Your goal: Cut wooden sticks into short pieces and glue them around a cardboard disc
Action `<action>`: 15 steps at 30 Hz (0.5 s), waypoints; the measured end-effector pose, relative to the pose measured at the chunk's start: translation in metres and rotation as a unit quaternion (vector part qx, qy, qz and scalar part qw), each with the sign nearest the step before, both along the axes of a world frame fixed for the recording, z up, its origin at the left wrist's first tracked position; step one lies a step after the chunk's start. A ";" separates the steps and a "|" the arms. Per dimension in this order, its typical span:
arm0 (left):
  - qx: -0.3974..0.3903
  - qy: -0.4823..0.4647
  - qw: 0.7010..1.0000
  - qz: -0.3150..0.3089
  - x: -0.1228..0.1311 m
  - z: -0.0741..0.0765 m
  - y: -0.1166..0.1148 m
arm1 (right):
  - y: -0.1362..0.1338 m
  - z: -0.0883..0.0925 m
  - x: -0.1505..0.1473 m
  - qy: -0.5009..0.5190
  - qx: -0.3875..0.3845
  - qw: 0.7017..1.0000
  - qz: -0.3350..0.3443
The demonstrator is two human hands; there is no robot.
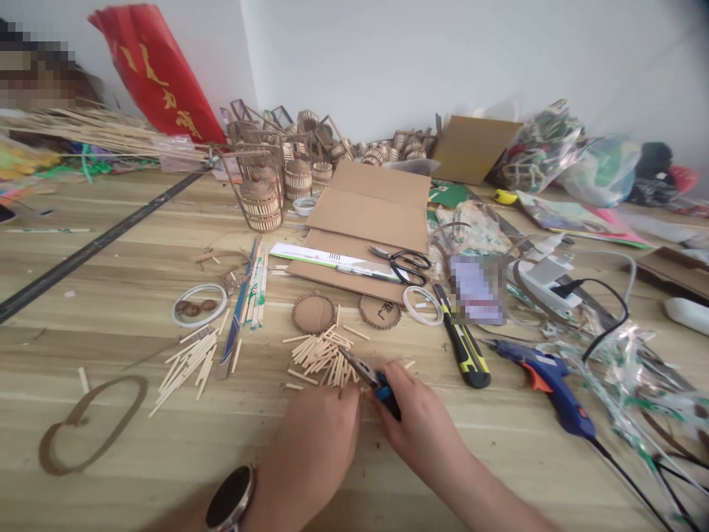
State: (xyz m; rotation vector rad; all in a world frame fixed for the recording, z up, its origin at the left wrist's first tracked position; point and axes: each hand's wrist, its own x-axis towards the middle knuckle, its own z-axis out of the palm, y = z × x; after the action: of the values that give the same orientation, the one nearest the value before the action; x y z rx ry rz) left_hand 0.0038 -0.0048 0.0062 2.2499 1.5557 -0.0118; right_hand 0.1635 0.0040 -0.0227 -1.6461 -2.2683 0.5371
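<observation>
My right hand (pixel 415 414) is closed around the blue and black handles of a pair of pliers (pixel 362 369), whose jaws point up and left over a pile of short wooden sticks (pixel 321 355). Beside it, my left hand (pixel 321 428) has its fingers curled at the near edge of that pile; what they pinch, if anything, is hidden. Behind the pile lie two round cardboard discs (pixel 313 314) with brown rims. A second, looser bunch of longer sticks (pixel 188 362) rests to the left.
At right lie a box cutter (pixel 465 347) and a blue glue gun (pixel 548 377) with its cord. Scissors (pixel 407 262) and a ruler sit on cardboard (pixel 377 203). Two rolls of tape (pixel 199 303) flank the discs. Small stick-sided buckets (pixel 260 203) stand behind; a brown strip (pixel 94 428) lies left.
</observation>
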 end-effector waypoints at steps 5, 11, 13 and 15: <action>-0.005 0.024 1.000 0.011 0.001 0.003 -0.002 | 0.000 0.001 -0.003 -0.023 -0.008 1.000 -0.007; -0.010 0.049 0.999 0.008 0.003 0.009 -0.002 | 0.000 0.004 -0.006 -0.032 -0.028 0.999 -0.014; -0.010 0.053 0.998 0.012 0.003 0.010 -0.002 | 0.000 0.005 -0.006 -0.033 -0.032 0.999 -0.015; -0.009 0.051 0.998 0.017 0.004 0.011 -0.001 | 0.000 0.006 -0.006 -0.032 -0.037 0.999 -0.016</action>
State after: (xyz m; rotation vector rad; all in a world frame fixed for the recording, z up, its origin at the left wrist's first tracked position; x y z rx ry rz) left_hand 0.0078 -0.0058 0.0171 2.2410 1.6400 -0.1325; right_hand 0.1577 0.0041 -0.0163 -1.7561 -2.2884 0.5762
